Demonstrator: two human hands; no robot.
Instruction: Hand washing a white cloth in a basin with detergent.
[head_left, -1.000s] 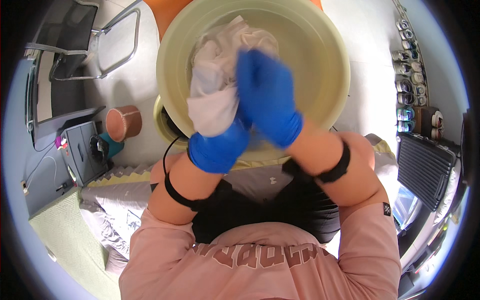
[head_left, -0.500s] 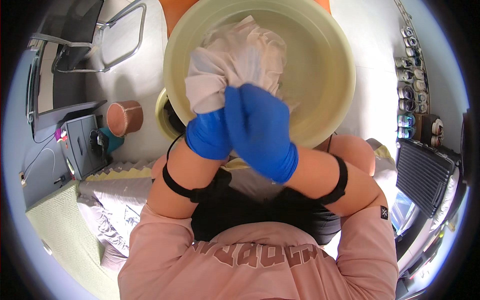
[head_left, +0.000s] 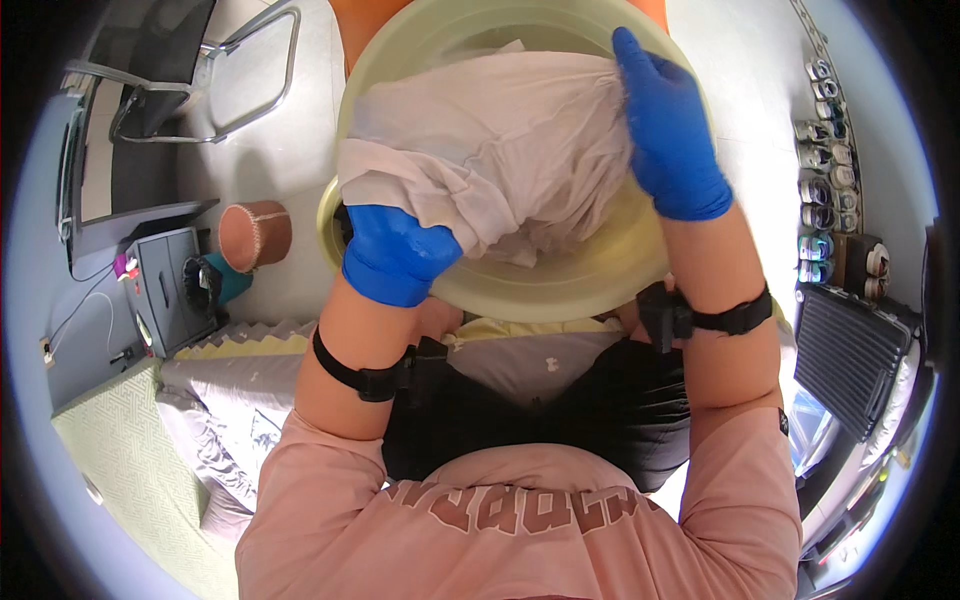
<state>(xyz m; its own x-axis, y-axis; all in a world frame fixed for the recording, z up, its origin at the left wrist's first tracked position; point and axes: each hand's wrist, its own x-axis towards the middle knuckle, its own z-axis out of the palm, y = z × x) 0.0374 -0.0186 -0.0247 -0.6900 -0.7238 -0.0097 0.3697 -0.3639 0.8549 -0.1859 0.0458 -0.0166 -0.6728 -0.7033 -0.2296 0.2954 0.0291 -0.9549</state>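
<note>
A wet, pale pinkish-white cloth garment (head_left: pixel 490 140) is stretched across a pale yellow-green basin (head_left: pixel 570 296), its middle and lower folds hanging into it. My left hand (head_left: pixel 398 258), in a blue rubber glove, grips the garment's near-left edge; folds cover its fingers. At the basin's right side my right hand (head_left: pixel 672 135), gloved in the same blue, is closed on the other end, where the fabric gathers in tight creases toward the fingers. What kind of garment it is cannot be made out.
Beneath the basin shows something orange (head_left: pixel 360 30). A second yellowish basin (head_left: pixel 327 225) sits partly under the left rim. To the left are a brown bin (head_left: pixel 255 236), a grey cabinet (head_left: pixel 168 285) and a metal-framed chair (head_left: pixel 250 110). Shoes (head_left: pixel 828 170) and a black suitcase (head_left: pixel 855 360) line the right.
My hands were together over the bunched garment. The right one has moved far right and up, the left slightly down-left, and the garment is now spread between them.
</note>
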